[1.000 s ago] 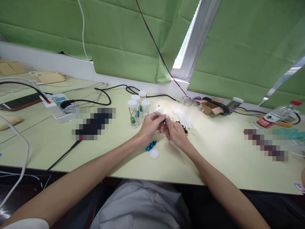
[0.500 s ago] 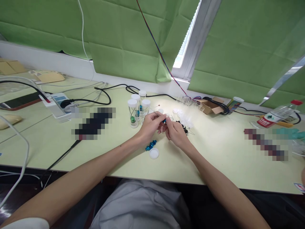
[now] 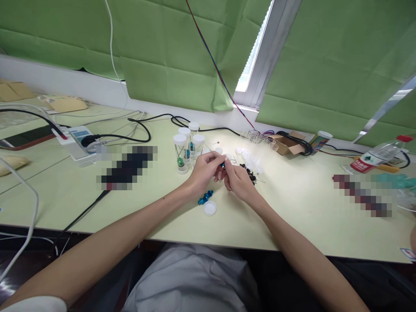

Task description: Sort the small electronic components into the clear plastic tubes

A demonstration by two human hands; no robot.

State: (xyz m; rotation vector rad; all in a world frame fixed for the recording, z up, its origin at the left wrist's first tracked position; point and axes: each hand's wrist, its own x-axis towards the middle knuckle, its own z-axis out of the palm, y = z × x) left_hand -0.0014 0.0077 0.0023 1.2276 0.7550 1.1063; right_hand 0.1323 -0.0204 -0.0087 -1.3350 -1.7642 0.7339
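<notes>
- Head view: the left hand (image 3: 203,170) and right hand (image 3: 239,178) meet above the middle of the pale surface (image 3: 302,208), roughly midway between its near and far edges.
- Both hands are closed in a fingertip pinch around one small blue piece (image 3: 222,164), mostly covered by the thumbs and fingers.
- Between the left hand and the near edge lies a blue knobbed piece (image 3: 205,197), set slantwise, with a round white cap (image 3: 209,208) just beside it, closer to that edge.
- Four clear vials with white lids (image 3: 180,149) stand upright in a cluster beyond the left forearm, toward the far edge; the front one contains a green bead (image 3: 180,162), and blue pieces show in others.
- Black parts with thin wires (image 3: 249,174) lie just beyond the right hand, partly hidden by it.
- Farther back, near the far edge, are open clear vials (image 3: 253,137) and an open cardboard box (image 3: 286,146).
- Toward the right edge, a clear bottle with a red cap (image 3: 373,159) lies tilted.
</notes>
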